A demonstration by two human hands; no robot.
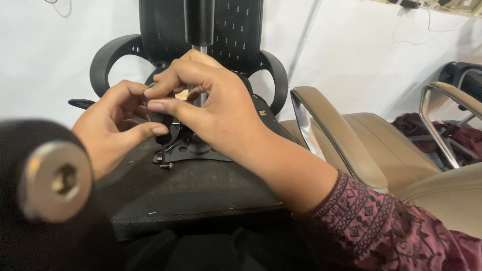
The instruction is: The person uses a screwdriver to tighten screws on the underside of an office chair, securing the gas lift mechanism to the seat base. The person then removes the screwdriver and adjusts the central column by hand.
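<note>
Head view hides much of the work: the right hand point(211, 100) lies across the small black part point(165, 120) that both hands pinch, so its shape is hard to make out. Left hand point(113, 125) curls in from the side, thumb pressed against that part, fingers narrow. Right-hand fingers are bunched tight on it from above. It sits over the black metal plate point(193, 150) at the far edge of the upturned chair seat point(191, 193), beside the chrome column point(202, 75). A loose screw point(167, 165) lies on the seat just before the plate. A blurred bolt head point(56, 180) fills the near left corner. Tan armchairs point(351, 145) stand well apart on the right.
</note>
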